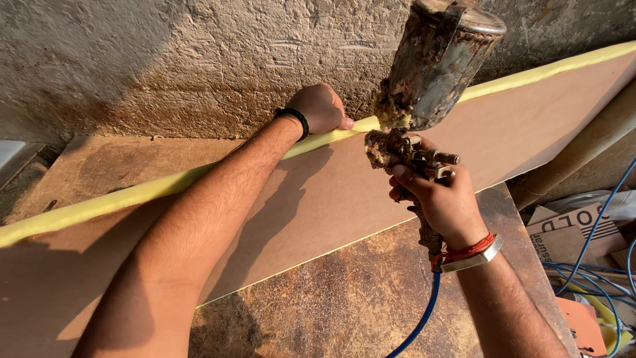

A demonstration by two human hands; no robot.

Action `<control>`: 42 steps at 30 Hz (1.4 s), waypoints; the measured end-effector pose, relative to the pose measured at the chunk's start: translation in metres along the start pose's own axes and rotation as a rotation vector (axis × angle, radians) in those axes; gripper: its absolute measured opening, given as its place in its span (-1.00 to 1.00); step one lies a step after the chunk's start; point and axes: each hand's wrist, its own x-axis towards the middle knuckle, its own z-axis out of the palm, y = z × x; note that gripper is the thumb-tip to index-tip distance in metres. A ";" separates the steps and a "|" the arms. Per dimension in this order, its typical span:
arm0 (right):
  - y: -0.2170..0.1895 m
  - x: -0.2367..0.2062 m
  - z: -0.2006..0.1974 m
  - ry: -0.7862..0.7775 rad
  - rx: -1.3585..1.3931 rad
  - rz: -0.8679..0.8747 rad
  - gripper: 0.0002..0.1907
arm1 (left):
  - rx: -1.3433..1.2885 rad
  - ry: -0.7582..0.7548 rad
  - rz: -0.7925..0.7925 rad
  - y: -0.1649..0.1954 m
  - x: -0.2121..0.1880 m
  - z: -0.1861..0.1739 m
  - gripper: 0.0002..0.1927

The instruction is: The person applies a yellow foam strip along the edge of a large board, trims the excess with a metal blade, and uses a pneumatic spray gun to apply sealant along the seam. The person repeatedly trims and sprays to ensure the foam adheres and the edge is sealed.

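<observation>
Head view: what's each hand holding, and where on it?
Right hand grips the spray gun by its handle, below the metal cup. Left hand holds the top, yellow-coated edge of the board.

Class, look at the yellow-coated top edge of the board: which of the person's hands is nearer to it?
Left. The left hand grips the yellow edge of the board directly. The right hand holds the spray gun in front of the board face, below the edge.
</observation>
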 end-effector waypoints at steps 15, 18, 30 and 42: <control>0.010 -0.010 -0.021 0.054 0.142 -0.068 -0.53 | 0.104 -0.225 0.076 -0.014 -0.020 0.009 -0.31; 0.025 -0.018 -0.033 0.104 0.145 -0.072 -0.48 | 0.411 -0.121 0.408 -0.020 -0.040 0.026 0.20; 0.059 -0.021 -0.061 0.177 0.209 -0.007 -0.46 | 0.449 -0.208 0.363 -0.004 -0.033 0.034 0.29; 0.038 0.001 -0.142 0.214 0.123 -0.074 -0.46 | 0.302 -0.146 0.226 0.041 -0.008 0.045 0.18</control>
